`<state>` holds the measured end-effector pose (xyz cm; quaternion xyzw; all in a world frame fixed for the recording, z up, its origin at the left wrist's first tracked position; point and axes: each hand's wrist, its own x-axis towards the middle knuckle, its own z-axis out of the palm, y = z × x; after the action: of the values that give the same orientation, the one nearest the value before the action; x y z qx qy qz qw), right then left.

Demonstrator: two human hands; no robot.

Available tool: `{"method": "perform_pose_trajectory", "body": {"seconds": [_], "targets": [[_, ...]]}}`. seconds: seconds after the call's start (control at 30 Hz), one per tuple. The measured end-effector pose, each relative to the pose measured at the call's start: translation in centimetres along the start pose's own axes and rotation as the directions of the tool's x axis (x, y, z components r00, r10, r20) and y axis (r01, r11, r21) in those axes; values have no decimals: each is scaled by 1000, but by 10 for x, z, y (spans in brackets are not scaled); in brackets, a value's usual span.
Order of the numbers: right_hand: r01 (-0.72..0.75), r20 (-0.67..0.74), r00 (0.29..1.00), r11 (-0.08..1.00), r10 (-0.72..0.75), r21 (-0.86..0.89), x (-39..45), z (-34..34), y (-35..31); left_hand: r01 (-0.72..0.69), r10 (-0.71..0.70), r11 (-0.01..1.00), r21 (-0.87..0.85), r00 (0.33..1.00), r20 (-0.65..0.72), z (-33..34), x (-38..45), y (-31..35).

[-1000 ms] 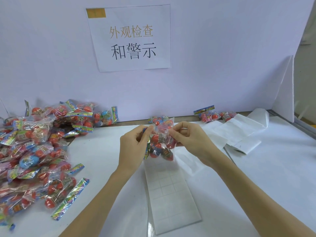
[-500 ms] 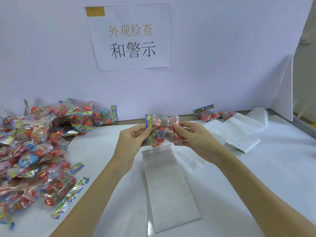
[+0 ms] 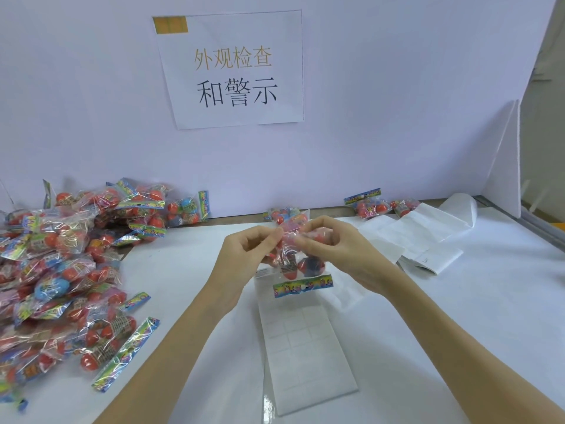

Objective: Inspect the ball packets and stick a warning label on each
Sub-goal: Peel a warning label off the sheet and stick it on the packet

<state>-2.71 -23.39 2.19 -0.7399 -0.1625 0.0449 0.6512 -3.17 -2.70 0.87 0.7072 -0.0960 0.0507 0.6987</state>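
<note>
Half a second ago the ball packet (image 3: 298, 255) was held upright with its printed header at the top left; now it has been flipped, and the coloured header strip hangs at the bottom, over the top end of the label sheet (image 3: 302, 341). Both hands have stayed close together above the white surface (image 3: 458, 316). The left hand (image 3: 244, 258) pinches the packet's upper left edge between thumb and fingertips, a narrow grip. The right hand (image 3: 333, 249) has its fingers curled round the upper right part of the bag, holding it too. The packet is blurred, so the number of balls inside cannot be told; red and some blue show.

One label sheet lies flat below the hands, marked in a grid; its labels are too faint to count. One large pile of packets (image 3: 61, 270) fills the left side, cut off by the frame's left edge, too tangled to count. Three more packets (image 3: 370, 206) lie along the back wall to the right, another partly hidden behind the hands. Loose backing paper (image 3: 428, 237) lies at the right rear. One printed sign (image 3: 232, 68) hangs on the wall.

Bare surface lies open to the right of the forearms and between the pile and the sheet.
</note>
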Motion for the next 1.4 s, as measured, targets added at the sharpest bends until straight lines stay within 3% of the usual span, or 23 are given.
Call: {"method": "perform_pose_trajectory", "body": {"seconds": [0.2, 0.5, 0.57, 0.67, 0.73, 0.87, 0.93, 1.1, 1.4], "targets": [[60, -163, 985, 998, -62, -20, 3, 0, 4, -100, 121, 984, 150, 983, -136, -5, 3, -4], [73, -394, 912, 990, -115, -121, 4, 12, 7, -183, 202, 977, 113, 958, -202, -1, 0, 2], [48, -374, 924, 995, -77, -84, 4, 13, 8, -171, 203, 971, 165, 957, -205, -1, 1, -2], [-31, -130, 991, 995, 43, 96, 3, 11, 4, -124, 172, 976, 181, 945, -278, -4, 4, -6], [-51, -46, 997, 989, 57, 137, 2, 11, 4, -111, 155, 981, 160, 942, -297, -7, 6, -7], [-78, -82, 992, 971, 98, 226, 2, 13, 5, -61, 85, 994, 96, 961, -262, -5, 4, -2], [-61, -100, 992, 990, 74, 127, 2, 11, 3, -56, 72, 996, 75, 969, -237, -7, 5, 2], [-47, -20, 999, 999, 47, -20, -1, 11, 3, -30, 28, 991, 130, 999, 16, -4, 2, 4], [37, -135, 990, 999, -33, 28, 3, 11, 8, 142, -142, 968, -205, 990, 15, -10, 1, 6]]}}
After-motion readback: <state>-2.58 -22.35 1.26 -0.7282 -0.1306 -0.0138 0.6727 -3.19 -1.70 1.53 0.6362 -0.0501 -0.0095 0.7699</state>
